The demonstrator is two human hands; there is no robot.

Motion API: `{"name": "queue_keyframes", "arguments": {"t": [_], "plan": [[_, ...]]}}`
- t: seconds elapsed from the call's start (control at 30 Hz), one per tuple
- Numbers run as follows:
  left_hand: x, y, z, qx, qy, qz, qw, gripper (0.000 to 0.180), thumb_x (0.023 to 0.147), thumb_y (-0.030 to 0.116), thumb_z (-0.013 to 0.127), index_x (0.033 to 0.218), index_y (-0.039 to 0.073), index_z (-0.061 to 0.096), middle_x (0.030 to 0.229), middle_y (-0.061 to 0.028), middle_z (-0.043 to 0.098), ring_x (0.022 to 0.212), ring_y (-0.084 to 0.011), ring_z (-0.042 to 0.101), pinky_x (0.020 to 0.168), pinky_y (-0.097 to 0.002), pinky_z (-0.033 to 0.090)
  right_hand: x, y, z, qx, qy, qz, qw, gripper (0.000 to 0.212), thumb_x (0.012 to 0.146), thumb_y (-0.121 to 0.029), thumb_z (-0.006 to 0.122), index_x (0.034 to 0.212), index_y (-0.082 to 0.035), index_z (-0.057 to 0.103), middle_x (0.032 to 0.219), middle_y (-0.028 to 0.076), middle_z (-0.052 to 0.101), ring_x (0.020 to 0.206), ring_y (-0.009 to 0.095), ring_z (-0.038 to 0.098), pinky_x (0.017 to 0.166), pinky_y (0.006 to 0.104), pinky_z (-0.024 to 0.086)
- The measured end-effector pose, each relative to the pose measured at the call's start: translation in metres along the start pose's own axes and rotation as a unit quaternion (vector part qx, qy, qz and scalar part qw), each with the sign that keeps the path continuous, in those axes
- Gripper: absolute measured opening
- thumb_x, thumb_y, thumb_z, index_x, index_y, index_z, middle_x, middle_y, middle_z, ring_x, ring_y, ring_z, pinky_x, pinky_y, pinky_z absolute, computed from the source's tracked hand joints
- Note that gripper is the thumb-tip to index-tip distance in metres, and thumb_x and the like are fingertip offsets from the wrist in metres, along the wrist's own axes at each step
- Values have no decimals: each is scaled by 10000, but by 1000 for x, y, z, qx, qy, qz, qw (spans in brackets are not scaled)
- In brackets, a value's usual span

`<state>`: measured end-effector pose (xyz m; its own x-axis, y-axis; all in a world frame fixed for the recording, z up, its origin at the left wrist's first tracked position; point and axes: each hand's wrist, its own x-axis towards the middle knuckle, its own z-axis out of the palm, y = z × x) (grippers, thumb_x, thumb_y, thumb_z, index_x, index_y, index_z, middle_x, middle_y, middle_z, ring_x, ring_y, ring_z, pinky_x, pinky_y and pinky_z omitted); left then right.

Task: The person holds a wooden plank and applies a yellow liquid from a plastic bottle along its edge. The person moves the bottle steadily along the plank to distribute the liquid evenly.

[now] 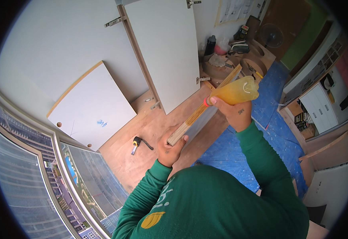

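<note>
In my left hand (169,152) is the near end of a thin white panel (206,121), which stands on its side with a narrow edge facing up. My right hand (237,114) grips a clear plastic bottle of yellow glue (237,91). The bottle lies tilted, its red-ringed neck down at the panel's edge; whether it touches cannot be made out. A yellowish, wet-looking coat covers the far stretch of that edge, while the end by my left hand looks paler and dry.
A tape measure (135,144) lies on the wooden work surface (122,167) left of my left hand. Behind it leans a white panel (90,107); a hinged white door (166,51) stands further back. Bottles and wood offcuts crowd the far end. Blue sheeting (221,153) covers the floor.
</note>
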<state>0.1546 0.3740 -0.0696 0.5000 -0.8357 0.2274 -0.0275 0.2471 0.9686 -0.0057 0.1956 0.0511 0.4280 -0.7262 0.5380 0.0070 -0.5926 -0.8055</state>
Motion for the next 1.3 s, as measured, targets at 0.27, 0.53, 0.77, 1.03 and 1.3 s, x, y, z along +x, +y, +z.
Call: {"name": "queue_keyframes", "arguments": {"t": [0.27,0.53,0.77,1.03,1.3], "plan": [[0,0,-1,15,2,10,1000,441,936,150,846,1308,-45,712,1195,-117,741,1091,-186,686,971,-315,522,11,8,-11,-24,32,38,998,160,870,-71,880,965,1,774,912,73,790,797,161,728,740,310,578],[0,0,-1,-6,-4,-4,1000,438,945,163,839,1310,-42,709,1199,-121,743,1088,-191,687,973,-313,519,-22,-8,5,-11,-31,-31,999,150,877,-81,880,961,3,788,909,56,794,811,145,728,751,310,582],[1,-2,-2,13,-12,32,999,430,948,117,812,1330,-44,698,1227,-140,733,1111,-213,691,989,-329,524,-4,-19,6,19,-5,49,999,135,860,-61,885,949,-12,796,891,60,788,809,172,732,746,330,586],[5,-6,-6,8,-12,101,995,446,934,48,788,1363,-24,686,1282,-165,731,1168,-257,704,1010,-369,543,-52,-46,40,-27,-169,-102,980,298,927,-95,831,1176,15,713,1054,108,756,930,205,718,861,358,582],[5,-14,-6,17,-9,98,995,486,899,107,819,1365,33,701,1200,-172,755,1065,-297,730,948,-372,565,-32,-34,20,329,-83,157,927,434,970,-378,803,1184,-17,693,1083,121,744,894,238,712,801,386,581]]}}
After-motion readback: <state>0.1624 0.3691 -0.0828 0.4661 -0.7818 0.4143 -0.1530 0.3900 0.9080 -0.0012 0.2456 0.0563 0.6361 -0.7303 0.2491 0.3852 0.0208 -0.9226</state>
